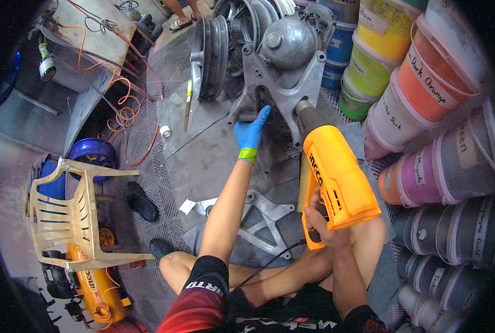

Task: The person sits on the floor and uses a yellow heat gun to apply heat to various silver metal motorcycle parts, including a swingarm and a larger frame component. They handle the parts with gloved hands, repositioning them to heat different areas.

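My left hand [248, 132], in a blue glove with yellow-green tape round the wrist, grips the lower edge of a grey metal casting [308, 83]. Its thumb points up; the other fingers are partly hidden. The casting has forked arms with bolt holes and a large rounded housing [289, 41] behind. Bare, my right hand [328, 225] is closed round the handle of a yellow heat gun [339, 172]. The gun's dark nozzle [310, 115] points up and away, close to the casting's right arm. A second, triangular metal bracket [267, 225] lies on the floor mat nearer my legs.
Metal wheel rims [211, 58] stand beyond the casting. Labelled paint buckets [425, 83] are stacked along the right. At left are a plastic chair [86, 216], a yellow air compressor [100, 288], a blue wheel rim [93, 157] and a coiled orange hose [126, 114]. Another person's feet [182, 22] show at the top.
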{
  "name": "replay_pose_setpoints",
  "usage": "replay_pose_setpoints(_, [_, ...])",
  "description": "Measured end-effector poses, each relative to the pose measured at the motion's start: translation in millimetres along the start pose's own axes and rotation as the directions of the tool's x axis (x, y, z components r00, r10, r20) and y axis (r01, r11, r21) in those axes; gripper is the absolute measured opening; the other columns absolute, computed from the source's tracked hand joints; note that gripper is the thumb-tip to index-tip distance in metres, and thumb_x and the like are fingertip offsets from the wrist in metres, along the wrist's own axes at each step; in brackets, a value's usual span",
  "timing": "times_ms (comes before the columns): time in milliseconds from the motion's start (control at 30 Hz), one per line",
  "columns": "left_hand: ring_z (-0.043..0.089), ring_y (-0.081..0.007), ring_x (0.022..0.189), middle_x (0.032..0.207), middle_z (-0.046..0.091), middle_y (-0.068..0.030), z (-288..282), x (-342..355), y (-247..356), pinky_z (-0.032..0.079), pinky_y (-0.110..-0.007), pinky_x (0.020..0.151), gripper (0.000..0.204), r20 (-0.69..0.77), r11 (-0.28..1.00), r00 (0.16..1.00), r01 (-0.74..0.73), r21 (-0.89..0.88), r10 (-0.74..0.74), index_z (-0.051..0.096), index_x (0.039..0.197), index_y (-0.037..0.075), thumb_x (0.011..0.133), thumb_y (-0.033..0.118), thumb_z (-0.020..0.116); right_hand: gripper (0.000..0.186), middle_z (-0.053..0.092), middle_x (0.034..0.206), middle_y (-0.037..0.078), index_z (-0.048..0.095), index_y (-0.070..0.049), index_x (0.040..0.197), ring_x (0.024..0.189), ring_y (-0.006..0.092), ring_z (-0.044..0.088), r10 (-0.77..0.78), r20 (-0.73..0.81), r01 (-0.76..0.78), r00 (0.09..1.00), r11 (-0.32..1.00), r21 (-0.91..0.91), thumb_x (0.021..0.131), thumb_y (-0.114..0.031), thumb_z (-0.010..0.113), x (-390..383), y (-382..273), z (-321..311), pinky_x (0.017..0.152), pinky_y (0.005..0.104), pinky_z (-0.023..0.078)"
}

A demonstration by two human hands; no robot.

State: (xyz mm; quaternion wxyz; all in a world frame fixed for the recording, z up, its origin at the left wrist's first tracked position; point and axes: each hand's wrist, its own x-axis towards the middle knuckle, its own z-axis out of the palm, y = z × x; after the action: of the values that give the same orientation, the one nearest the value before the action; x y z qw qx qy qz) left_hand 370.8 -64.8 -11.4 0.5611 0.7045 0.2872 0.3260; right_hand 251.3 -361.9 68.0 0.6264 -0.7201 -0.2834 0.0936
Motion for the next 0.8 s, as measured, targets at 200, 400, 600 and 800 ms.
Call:
replay_pose_setpoints(200, [0.067, -0.0205, 0.108, 0.125, 0.070, -0.0138, -14, 8, 10, 0.050, -0.035, 0.099, 0.067, 0.251, 0.992, 0.968, 0.060, -0.115, -0.030, 0.067, 0.123, -0.008, 0.079, 0.037, 0.089, 0.031, 0.059, 0.077, 0.005, 0.048, 0.003, 0.120, 0.055, 0.0111, 0.057, 0.151, 0.002, -0.149, 0.988, 0.972, 0.181, 0.092, 0.003, 0.060, 1, -15, -5, 0.051, 0.0257, 0.047])
replay_pose_setpoints(400, [0.064, -0.0249, 0.113, 0.127, 0.067, -0.0175, -25, 6, -7, 0.048, -0.036, 0.102, 0.082, 0.352, 0.995, 0.935, 0.070, -0.072, -0.041, 0.054, 0.133, -0.010, 0.078, 0.039, 0.089, 0.018, 0.057, 0.069, 0.004, 0.052, 0.002, 0.108, 0.051, 0.0119, 0.056, 0.295, -0.018, -0.280, 0.955, 0.923, 0.265, 0.091, 0.004, 0.058, -29, -26, 7, 0.048, 0.0261, 0.046])
replay_pose_setpoints(600, [0.053, -0.0305, 0.133, 0.146, 0.053, -0.0244, -43, -8, -19, 0.043, -0.038, 0.110, 0.115, 0.365, 0.999, 0.931, 0.010, 0.034, -0.022, 0.019, 0.156, -0.010, 0.080, 0.041, 0.087, 0.007, 0.057, 0.069, 0.002, 0.058, -0.002, 0.095, 0.057, 0.0121, 0.059, 0.118, 0.000, -0.117, 0.993, 0.988, -0.095, 0.092, -0.007, 0.063, -62, 37, 17, 0.052, 0.0289, 0.048])
replay_pose_setpoints(800, [0.055, -0.0297, 0.131, 0.146, 0.053, -0.0248, -97, -22, -1, 0.044, -0.037, 0.110, 0.106, 0.440, 0.993, 0.891, 0.101, 0.052, -0.114, 0.016, 0.159, -0.006, 0.087, 0.036, 0.082, 0.046, 0.064, 0.125, 0.016, 0.062, -0.005, 0.124, 0.120, 0.0380, 0.058, 0.197, 0.087, -0.175, 0.977, 0.962, -0.210, 0.082, -0.020, 0.071, -82, 62, 25, 0.103, 0.0477, 0.044])
